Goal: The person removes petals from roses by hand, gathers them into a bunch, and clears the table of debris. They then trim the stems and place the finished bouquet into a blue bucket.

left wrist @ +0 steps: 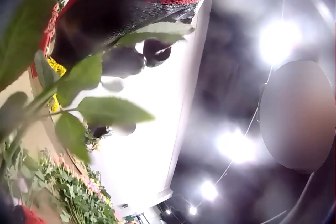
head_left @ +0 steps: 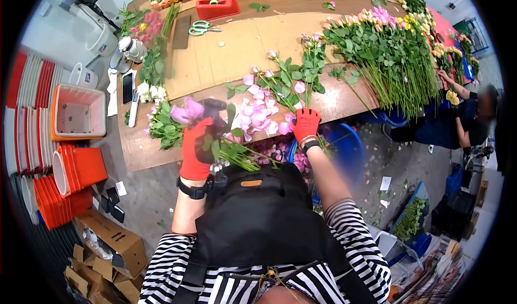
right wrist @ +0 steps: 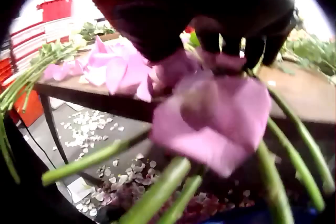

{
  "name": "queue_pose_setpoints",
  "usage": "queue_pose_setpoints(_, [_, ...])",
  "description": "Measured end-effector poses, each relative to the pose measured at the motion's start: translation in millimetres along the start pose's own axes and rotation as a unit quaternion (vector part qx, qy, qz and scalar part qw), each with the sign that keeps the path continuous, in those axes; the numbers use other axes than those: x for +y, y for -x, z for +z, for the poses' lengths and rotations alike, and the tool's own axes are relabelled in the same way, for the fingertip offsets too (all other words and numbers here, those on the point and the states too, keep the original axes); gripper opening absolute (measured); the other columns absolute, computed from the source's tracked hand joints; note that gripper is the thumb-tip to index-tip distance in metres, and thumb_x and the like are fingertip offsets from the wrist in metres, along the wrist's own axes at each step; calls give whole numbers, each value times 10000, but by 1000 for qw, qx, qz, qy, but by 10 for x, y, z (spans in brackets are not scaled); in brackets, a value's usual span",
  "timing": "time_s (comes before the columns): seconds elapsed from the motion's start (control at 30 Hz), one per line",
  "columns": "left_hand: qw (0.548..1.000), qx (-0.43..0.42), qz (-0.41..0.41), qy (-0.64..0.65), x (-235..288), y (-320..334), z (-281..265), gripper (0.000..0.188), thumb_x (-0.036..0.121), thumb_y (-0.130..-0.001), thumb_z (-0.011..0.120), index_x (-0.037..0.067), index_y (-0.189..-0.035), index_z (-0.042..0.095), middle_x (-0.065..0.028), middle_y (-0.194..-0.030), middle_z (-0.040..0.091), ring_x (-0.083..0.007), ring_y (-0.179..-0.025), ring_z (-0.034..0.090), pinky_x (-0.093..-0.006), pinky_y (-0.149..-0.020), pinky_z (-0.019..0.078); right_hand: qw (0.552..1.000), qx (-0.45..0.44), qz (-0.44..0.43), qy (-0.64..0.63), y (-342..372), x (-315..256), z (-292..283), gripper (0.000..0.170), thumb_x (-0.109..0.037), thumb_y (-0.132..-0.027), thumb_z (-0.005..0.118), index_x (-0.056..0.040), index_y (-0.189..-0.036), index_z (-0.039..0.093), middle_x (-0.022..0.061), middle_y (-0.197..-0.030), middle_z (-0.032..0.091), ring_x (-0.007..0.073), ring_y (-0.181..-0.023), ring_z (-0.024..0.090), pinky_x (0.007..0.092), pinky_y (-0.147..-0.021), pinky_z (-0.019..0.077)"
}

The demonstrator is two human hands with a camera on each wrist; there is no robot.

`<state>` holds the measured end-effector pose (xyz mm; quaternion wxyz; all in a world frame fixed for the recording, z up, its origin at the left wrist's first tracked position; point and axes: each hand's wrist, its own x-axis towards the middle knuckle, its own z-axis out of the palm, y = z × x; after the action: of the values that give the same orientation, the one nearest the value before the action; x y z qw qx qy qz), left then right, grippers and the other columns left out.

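My left hand (head_left: 196,150), in a red glove with a dark palm, is raised at the table's near edge. It holds a leafy bunch of stems (head_left: 239,156), with a blurred pink-purple bloom (head_left: 188,110) at its top. In the left wrist view, green leaves (left wrist: 113,111) hang beside the dark glove (left wrist: 94,24). Lower, at the table edge, my right hand (head_left: 307,125) curls its gloved fingers (right wrist: 254,50) over rose stems (right wrist: 296,150). A large pink petal (right wrist: 220,124) partly hides that grip. Loose pink petals (head_left: 258,113) lie between both hands.
Roses (head_left: 371,45) are piled at the right of the table (head_left: 350,88). Green-handled scissors (head_left: 199,28) and a red tape dispenser (head_left: 218,8) lie farther back. A blue bin (head_left: 344,148) stands below the edge; another person (head_left: 474,115) works at right.
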<state>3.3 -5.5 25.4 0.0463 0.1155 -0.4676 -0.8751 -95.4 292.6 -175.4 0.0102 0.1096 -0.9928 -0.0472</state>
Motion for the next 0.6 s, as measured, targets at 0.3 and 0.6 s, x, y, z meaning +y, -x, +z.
queue_pose_setpoints(0.3, [993,90,-26,-65,36,-27,135,324,208,-952,566,-7,-1189,614,18,-898,578,-40,-676,435,-194,-600,343,964,125,63,-226,-220,237,-125,171,-200,-768,649,-122,-915,607,77,-928,627,322,-889,585,446,-786,429])
queue_pose_setpoints(0.6, [995,90,-19,-34,-127,-460,245,372,259,-984,519,51,-1285,587,-17,-1135,665,-92,-801,566,-203,-686,432,825,208,74,-520,76,-43,-1018,227,-90,-780,663,-63,-1004,634,119,-967,630,326,-910,609,391,-818,485])
